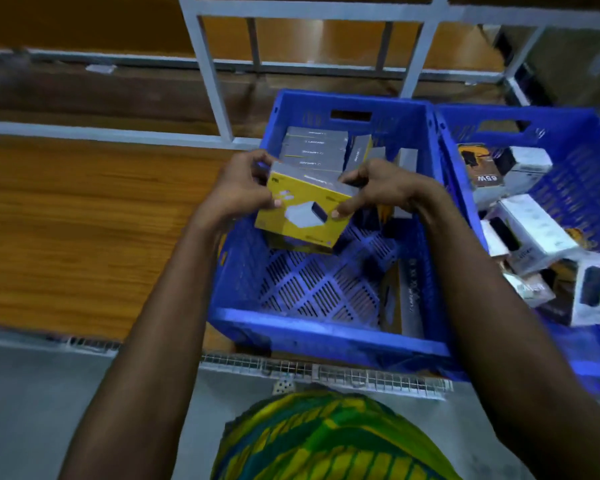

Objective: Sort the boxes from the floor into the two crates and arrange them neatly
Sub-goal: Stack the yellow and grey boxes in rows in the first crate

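Both hands, left hand (241, 188) and right hand (378, 188), grip a yellow cardboard box (300, 211) above the left blue plastic crate (326, 334); next, it likely needs lowering beside the far grey stacked boxes (314, 148).

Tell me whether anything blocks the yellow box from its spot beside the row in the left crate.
Nothing visible does. The left hand and right hand hold the yellow box close before the row of boxes, over bare floor of the left crate.
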Action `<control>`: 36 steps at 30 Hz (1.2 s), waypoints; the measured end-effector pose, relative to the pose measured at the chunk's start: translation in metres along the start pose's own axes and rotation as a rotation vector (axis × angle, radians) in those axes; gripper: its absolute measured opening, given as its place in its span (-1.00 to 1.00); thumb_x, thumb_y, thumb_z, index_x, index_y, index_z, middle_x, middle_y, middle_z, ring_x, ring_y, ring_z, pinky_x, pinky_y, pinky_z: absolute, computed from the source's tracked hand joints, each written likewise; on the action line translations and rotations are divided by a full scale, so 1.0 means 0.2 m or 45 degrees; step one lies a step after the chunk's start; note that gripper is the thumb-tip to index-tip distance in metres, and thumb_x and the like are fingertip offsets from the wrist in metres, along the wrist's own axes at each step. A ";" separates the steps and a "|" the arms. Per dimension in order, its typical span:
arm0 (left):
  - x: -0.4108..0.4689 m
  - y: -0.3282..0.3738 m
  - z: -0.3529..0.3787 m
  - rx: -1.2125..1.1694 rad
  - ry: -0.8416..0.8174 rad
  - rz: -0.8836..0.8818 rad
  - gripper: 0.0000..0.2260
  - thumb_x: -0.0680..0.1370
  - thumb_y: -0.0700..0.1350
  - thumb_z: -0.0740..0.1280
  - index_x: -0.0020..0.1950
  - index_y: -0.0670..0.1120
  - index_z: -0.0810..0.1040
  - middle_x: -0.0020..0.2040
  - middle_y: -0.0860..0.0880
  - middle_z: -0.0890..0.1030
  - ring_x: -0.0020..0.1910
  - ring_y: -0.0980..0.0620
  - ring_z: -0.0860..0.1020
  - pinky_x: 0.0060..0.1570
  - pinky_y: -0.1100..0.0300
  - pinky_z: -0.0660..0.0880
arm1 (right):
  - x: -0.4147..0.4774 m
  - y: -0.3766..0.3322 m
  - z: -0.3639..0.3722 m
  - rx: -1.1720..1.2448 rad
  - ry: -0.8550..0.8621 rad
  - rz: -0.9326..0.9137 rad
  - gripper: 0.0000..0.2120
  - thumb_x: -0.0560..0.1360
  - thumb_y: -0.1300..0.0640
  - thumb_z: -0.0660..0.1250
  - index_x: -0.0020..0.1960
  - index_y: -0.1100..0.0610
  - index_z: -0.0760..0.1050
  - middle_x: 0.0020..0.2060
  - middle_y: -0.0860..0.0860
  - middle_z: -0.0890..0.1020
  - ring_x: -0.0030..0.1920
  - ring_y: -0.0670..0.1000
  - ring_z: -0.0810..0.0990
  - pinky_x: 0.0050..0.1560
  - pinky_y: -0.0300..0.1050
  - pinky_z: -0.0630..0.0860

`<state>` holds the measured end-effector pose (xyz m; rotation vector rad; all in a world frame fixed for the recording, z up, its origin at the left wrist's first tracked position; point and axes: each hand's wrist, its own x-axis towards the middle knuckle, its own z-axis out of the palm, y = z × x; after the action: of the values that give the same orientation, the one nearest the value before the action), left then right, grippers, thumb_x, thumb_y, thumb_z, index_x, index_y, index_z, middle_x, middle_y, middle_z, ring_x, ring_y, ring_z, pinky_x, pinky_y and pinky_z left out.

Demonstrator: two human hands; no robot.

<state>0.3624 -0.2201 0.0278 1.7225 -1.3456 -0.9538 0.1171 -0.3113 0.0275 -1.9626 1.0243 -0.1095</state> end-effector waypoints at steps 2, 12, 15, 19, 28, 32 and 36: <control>-0.02 -0.01 0.03 0.291 0.142 0.139 -0.56 0.23 -0.28 0.52 0.07 -0.02 0.60 0.05 -0.11 0.68 0.02 -0.06 0.64 0.06 -0.02 0.60 | 0.02 -0.02 0.04 -0.074 0.081 -0.075 -0.66 0.30 0.03 0.67 -0.04 0.18 0.69 -0.13 0.16 0.70 -0.15 -0.06 0.59 -0.15 -0.06 0.49; -0.14 0.00 0.20 1.485 0.207 0.566 -0.57 0.35 -0.13 0.51 0.21 -0.15 0.59 0.11 -0.11 0.60 0.23 -0.18 0.41 0.11 -0.02 0.39 | 0.03 0.02 0.13 -0.278 0.103 -0.067 -0.58 0.19 0.02 0.73 -0.18 0.06 0.53 -0.34 0.01 0.63 -0.38 -0.02 0.56 -0.37 -0.07 0.50; -0.15 0.00 0.22 1.700 0.064 0.522 -0.71 0.44 -0.13 0.44 0.13 -0.16 0.62 0.07 -0.14 0.61 0.23 -0.21 0.42 0.14 -0.04 0.38 | 0.05 0.03 0.20 -0.458 0.163 -0.087 -0.51 0.16 -0.04 0.73 -0.14 0.05 0.50 -0.25 -0.01 0.62 -0.24 0.05 0.58 -0.27 -0.04 0.43; -0.10 0.05 0.25 1.652 -0.087 0.426 -0.69 0.50 -0.21 0.42 0.24 -0.15 0.58 0.16 -0.18 0.53 0.22 -0.23 0.49 0.05 -0.09 0.49 | 0.07 0.00 0.29 -0.653 0.164 -0.146 -0.43 0.18 -0.06 0.69 -0.08 0.09 0.38 -0.10 0.06 0.53 -0.11 0.13 0.51 -0.22 0.03 0.39; -0.09 -0.07 0.32 1.406 -0.152 0.096 -0.69 0.48 -0.24 0.45 0.20 -0.10 0.55 0.18 -0.22 0.55 0.22 -0.27 0.54 0.04 -0.01 0.50 | 0.10 0.05 0.37 -0.635 0.175 0.080 -0.14 0.13 -0.07 0.70 0.11 0.05 0.12 0.14 0.08 0.27 0.07 0.20 0.45 -0.02 0.19 0.52; -0.08 -0.08 0.36 1.549 -0.149 0.144 -0.66 0.52 -0.25 0.40 0.29 -0.08 0.52 0.24 -0.18 0.54 0.28 -0.21 0.51 0.18 -0.02 0.48 | 0.09 0.04 0.39 -0.666 0.160 0.119 -0.10 0.14 -0.11 0.70 0.14 0.08 0.11 0.18 0.09 0.21 0.10 0.19 0.44 -0.04 0.11 0.49; -0.10 -0.10 0.38 1.630 -0.161 0.225 -0.70 0.57 -0.19 0.38 0.30 -0.09 0.50 0.25 -0.17 0.53 0.28 -0.20 0.51 0.18 -0.02 0.48 | 0.01 -0.05 0.23 -0.417 -0.007 0.311 -0.17 0.07 -0.22 0.71 0.05 0.09 0.28 0.07 0.07 0.45 -0.06 0.11 0.55 -0.14 0.08 0.61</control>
<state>0.2998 -0.2053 -0.0225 2.3267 -2.4153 0.0248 0.1455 -0.2793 0.0065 -2.1040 1.3366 0.2118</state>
